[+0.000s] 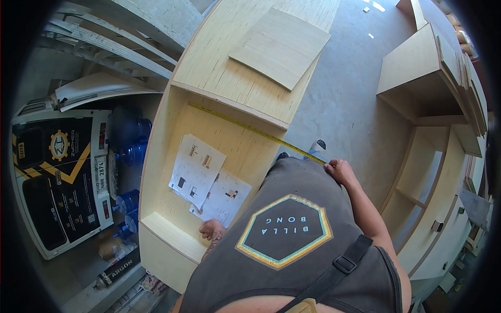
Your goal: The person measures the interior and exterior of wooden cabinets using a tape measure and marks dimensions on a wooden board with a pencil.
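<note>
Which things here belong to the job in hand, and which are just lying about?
In the job, seemingly:
yellow tape, held in the right hand
wooden cabinet under it
printed sheets beside the left hand

Lying about:
argon cylinder
blue jugs
loose panel, possibly

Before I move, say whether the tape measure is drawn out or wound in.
Drawn out: the yellow tape measure runs from the wooden box to the right hand.

The cabinet (209, 68) is matt, grained wood — the printed sheets (195, 169) paper, the shirt (308, 185) dark matt cloth.
</note>
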